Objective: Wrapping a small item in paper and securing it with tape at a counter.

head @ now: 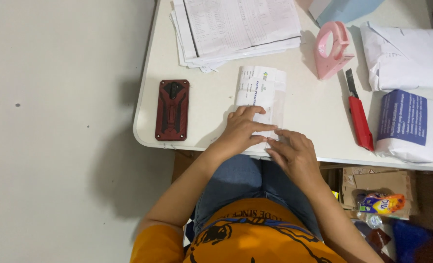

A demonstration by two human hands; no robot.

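Bare tabletop (216, 112) between phone (172, 110) and slip (261, 92)

- We count one red phone (172, 110).
- One pink tape dispenser (332, 49).
- One red utility knife (358, 112).
- One paper stack (236, 30).
- Two white wrapped parcels (405, 57) (405, 125).

paper (259, 90): white, folded, long and thin, with small print
pose: lying flat
place: near the table's front edge, partly under two hands

Matt paper slip (260, 92) (thin, creased) on a smooth white table (309, 112); glossy pink plastic dispenser (332, 48).
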